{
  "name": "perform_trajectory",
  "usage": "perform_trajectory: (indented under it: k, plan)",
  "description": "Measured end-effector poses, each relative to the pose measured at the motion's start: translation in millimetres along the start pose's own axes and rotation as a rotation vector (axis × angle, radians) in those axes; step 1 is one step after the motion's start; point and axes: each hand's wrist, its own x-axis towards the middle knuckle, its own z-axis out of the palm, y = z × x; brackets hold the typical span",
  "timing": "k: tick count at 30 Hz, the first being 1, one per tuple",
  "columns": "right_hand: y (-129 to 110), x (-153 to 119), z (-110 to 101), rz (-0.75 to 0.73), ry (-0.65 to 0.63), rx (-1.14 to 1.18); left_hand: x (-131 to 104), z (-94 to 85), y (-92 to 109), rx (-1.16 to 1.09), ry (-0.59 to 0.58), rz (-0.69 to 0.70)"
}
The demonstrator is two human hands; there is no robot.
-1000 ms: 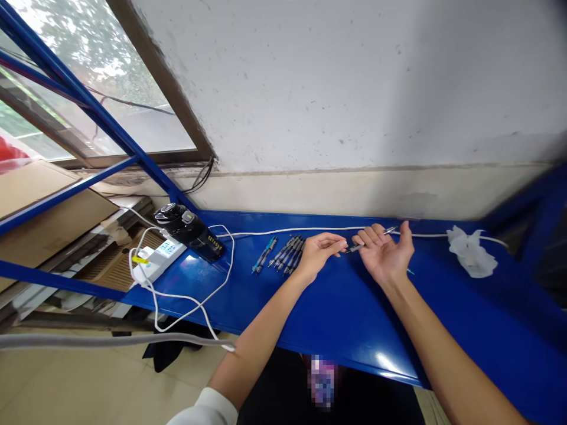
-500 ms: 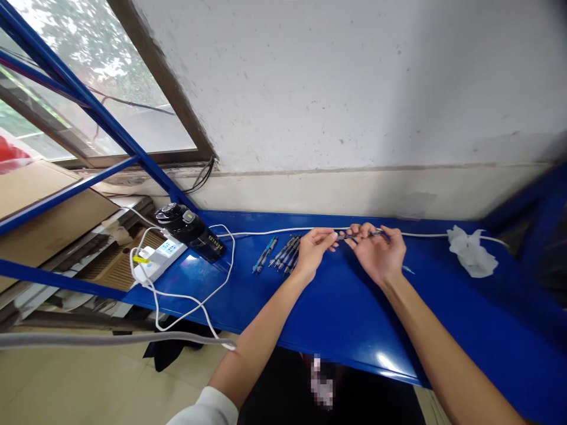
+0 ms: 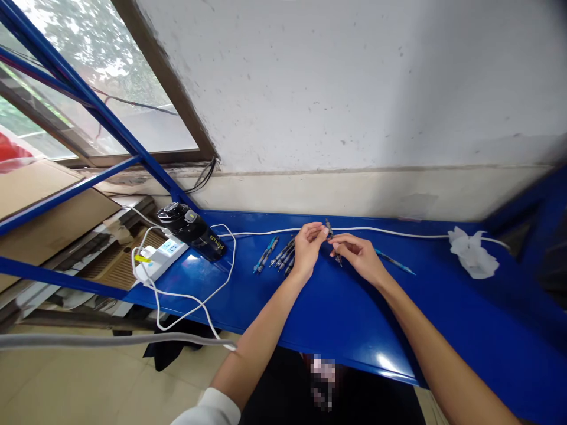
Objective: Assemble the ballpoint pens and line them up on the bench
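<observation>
At the far left of the blue counter (image 3: 354,319) lies a white power strip (image 3: 158,258) with a yellow tag on it, its white cable (image 3: 195,301) looping over the counter's front edge. Just right of the strip lies a black bottle (image 3: 195,231) on its side; a line of light lettering runs along its body, too small to read. A second white cord (image 3: 398,231) runs along the back of the counter towards the right end.

Next come the loose pens: one blue pen (image 3: 266,254) lies alone, and just beside it a row of dark pens (image 3: 286,254) lies side by side, their far ends partly hidden by the left hand (image 3: 306,251). Any print on the barrels cannot be made out.

The left hand's grip is closed: thumb and fingertips pinch the upper end of a thin dark pen (image 3: 331,237), which stands tilted between the two hands. The right hand (image 3: 359,255) meets it from the other side, its fingers curled and its fingertips pinched on the lower part of the same pen, close above the counter.

Right of the right hand a slim blue refill (image 3: 394,261) lies flat on the counter, apart from the fingers. Near the right end lies a crumpled white wrapper (image 3: 470,252), beside the cord.
</observation>
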Motion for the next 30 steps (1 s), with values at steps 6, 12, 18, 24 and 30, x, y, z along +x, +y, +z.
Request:
perform_trajectory:
  k: [6, 12, 18, 24, 30]
  plan:
    - [6.6, -1.8, 5.7, -0.104, 0.038, -0.174, -2.0, 0.9, -0.6, 0.034, 0.007, 0.067]
    - [2.8, -1.6, 9.0, -0.099, 0.020, -0.241, -1.3, 1.3, 0.9, 0.069, 0.008, 0.085]
    - [8.3, -0.7, 5.5, -0.182, 0.007, -0.373, -5.4, 3.4, 3.1, 0.096, -0.041, 0.097]
    - [5.2, -0.3, -5.9, -0.238, 0.030, -0.501, -9.0, 4.2, 3.1, 0.114, -0.089, 0.115]
    - [4.5, 3.1, -60.4, -0.230, 0.135, -0.975, -9.4, 5.1, 2.6, 0.145, -0.122, 0.098]
